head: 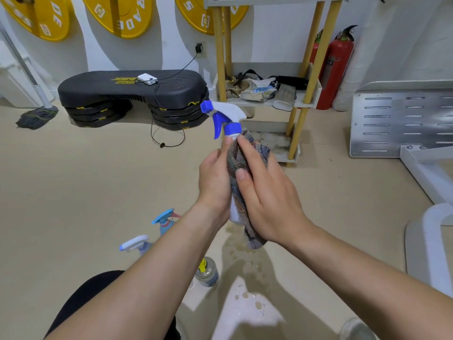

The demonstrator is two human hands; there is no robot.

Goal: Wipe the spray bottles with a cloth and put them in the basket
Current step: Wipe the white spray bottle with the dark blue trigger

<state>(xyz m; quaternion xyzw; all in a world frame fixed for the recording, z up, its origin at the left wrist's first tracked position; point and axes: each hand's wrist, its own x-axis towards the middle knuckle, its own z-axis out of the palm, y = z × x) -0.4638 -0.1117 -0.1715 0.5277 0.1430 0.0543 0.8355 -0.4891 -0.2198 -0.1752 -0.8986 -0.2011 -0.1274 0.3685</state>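
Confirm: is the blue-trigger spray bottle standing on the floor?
No, the left hand holds the spray bottle up in the air while the right hand wraps the cloth round its body.

On the middle yellow weight plate (117, 13) I read the upside-down letters "RADE". On the left plate (36, 18) I read only "DE", and on the right plate (193, 13) "55". The black step platform (132, 88) has a yellow logo that begins "JOIN"; the rest I cannot read.

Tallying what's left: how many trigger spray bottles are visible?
3: the blue-trigger bottle in the left hand; a red-nozzle one and a pale one on the floor; more may be hidden.
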